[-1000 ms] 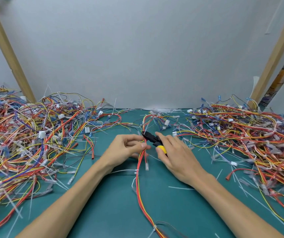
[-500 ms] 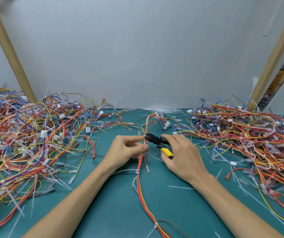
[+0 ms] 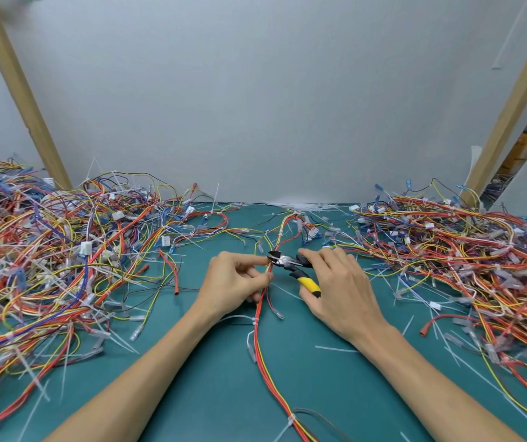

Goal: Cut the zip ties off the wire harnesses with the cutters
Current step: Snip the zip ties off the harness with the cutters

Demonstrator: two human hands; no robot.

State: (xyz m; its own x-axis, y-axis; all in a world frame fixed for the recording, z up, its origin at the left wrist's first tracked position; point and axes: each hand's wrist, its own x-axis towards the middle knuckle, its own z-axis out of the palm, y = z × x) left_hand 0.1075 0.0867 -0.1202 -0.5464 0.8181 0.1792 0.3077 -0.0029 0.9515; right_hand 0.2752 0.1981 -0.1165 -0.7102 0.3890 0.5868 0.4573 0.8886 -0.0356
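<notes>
A: Two hands, both busy at centre frame. Your left hand (image 3: 233, 282) pinches the red-and-yellow wire harness (image 3: 260, 333) between thumb and forefinger, just above a white zip tie (image 3: 254, 321).

B: Your right hand (image 3: 341, 288) grips the yellow-handled cutters (image 3: 290, 264), tips at the harness beside your left forefinger.

A: A left pile (image 3: 48, 250) and a right pile (image 3: 463, 250) of tangled wires flank you on the green mat (image 3: 208, 378).

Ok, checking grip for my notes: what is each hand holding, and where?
Right hand grips the cutters by the handles; left hand pinches the wire harness beside the blades.
</notes>
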